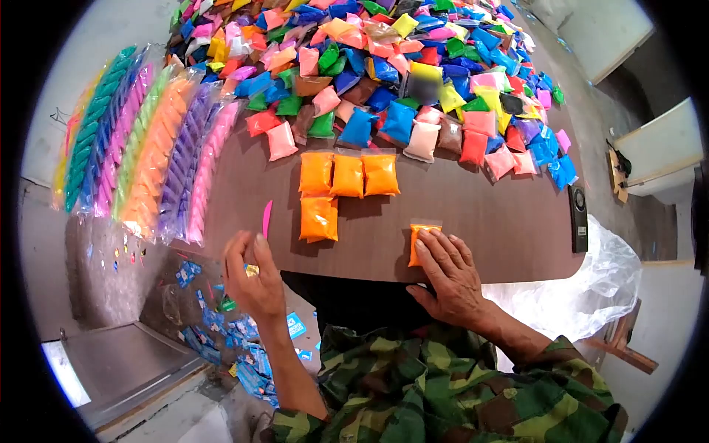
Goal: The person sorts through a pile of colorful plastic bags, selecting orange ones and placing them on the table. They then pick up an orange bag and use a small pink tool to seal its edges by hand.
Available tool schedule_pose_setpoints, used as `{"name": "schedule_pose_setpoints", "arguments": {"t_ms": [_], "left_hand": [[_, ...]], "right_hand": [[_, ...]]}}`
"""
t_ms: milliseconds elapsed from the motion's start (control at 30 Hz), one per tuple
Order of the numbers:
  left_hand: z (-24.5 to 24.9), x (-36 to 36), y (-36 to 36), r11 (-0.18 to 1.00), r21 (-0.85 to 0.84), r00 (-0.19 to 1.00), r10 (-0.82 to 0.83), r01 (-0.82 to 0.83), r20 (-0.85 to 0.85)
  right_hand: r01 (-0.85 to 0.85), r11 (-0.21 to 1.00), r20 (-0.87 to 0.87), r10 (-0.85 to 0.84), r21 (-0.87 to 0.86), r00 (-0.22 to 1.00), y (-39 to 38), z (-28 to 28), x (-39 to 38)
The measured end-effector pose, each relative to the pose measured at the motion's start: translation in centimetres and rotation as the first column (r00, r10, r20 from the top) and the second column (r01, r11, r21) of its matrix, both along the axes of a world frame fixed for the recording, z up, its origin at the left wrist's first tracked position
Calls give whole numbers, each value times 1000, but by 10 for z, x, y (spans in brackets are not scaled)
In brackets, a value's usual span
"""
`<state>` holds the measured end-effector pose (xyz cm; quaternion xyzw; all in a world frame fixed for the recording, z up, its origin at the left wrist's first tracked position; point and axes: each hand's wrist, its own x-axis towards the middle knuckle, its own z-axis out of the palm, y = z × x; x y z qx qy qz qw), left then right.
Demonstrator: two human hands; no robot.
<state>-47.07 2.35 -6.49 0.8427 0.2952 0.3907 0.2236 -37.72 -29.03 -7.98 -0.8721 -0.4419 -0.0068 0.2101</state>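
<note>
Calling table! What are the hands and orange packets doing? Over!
Right hand: resting on one orange packet. Left hand: raised, near pink strip. Other orange packets: grouped in front of pile. Nothing seen blocking right hand.

A broad brown table with a rounded corner (487,221) fills the middle; a pale grey wall (44,96) rises at the left, and below it sits a grey panel with a metal frame (129,362) beside a glaring white strip of light (66,373); blue-and-white scraps (251,365) litter the dull grey floor (587,111); at the right stand a pale flat panel (665,140), a brown wooden beam (620,354) and crumpled clear plastic sheeting (602,277).
</note>
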Motion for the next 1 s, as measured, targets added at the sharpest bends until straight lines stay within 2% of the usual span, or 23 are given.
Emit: {"name": "schedule_pose_setpoints", "arguments": {"t_ms": [100, 200, 300, 400, 567, 800, 1000], "left_hand": [[-1, 9, 11, 999, -36, 995, 7, -10, -96], [9, 5, -11, 991, 113, 983, -45, 66, -178], [3, 21, -45, 971, 84, 946, -197, 225, -259], [-2, 42, -62, 968, 93, 936, -198, 234, -292], [-22, 48, -60, 968, 97, 943, -198, 231, -269], [-32, 45, -48, 944, 153, 937, -249, 291, -243], [-12, 30, -43, 948, 247, 979, -183, 199, -87]], "right_hand": [[16, 1000, -20, -16, 14, 1000, -4, -1, -3], [37, 999, -7, -37, 1, 999, -5, 1, -3], [50, 999, 33, -50, 11, 998, 1, -1, -5], [64, 997, 85, -68, 49, 994, 4, -7, -5], [77, 994, 96, -84, 81, 992, 5, -11, -4], [35, 998, -41, -33, 43, 999, 21, 9, 2], [-18, 994, -64, 25, 104, 998, 31, 9, 9]]}}
